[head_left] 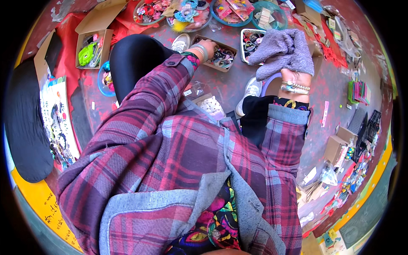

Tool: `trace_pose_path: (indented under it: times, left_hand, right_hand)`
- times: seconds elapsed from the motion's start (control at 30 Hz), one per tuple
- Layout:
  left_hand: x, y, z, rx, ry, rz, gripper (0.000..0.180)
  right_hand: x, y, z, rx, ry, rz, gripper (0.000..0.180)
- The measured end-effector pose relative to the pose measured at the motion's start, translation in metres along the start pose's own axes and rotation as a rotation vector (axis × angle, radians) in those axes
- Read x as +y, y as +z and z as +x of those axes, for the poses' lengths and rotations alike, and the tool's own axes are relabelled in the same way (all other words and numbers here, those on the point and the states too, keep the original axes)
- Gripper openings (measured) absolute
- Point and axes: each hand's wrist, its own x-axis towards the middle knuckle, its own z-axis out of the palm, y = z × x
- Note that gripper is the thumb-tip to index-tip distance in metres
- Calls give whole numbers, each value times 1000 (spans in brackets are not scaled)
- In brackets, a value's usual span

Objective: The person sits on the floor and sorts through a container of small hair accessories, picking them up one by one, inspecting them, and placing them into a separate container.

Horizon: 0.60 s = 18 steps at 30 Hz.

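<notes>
My left hand (pixel 205 50) is over the left part of a small cardboard box (pixel 226 69) of dark and coloured hair ties (pixel 223 57). Its fingers are curled down at the box; what they pinch, if anything, is hidden. A grey fluffy cloth (pixel 282 51) is in my right hand (pixel 296 77), bunched and draped over the fingers so that they hardly show. Just left of the cloth stands a white basket (pixel 243 44) with more dark hair ties, partly covered by it. Bracelets circle both wrists.
Round trays (pixel 233 22) of hair accessories line the far side. At the left are an open carton (pixel 77 53) and a black cushion (pixel 27 123). Small boxes (pixel 333 148) and a green-and-pink basket (pixel 359 93) stand at the right. My shoes (pixel 251 91) flank the middle.
</notes>
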Motion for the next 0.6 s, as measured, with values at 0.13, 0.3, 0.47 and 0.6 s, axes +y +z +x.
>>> trace_pose_path:
  times: [0.13,0.3,0.47,0.6]
  left_hand:
    - [-5,25,3,-282,-165,88,52]
    - [-8,38,15,-387,-190,219,54]
    - [24,0,13,-346,-252,154,40]
    - [65,-19,5,-180,-56,190,23]
  right_hand:
    - [-10,-46,6,-168,27,145,23]
    - [-21,-45,-2,23,-102,-60,22]
    - [-37,-68,2,275,-230,-95,23]
    - [-53,-68,-12,326,-297,33,20]
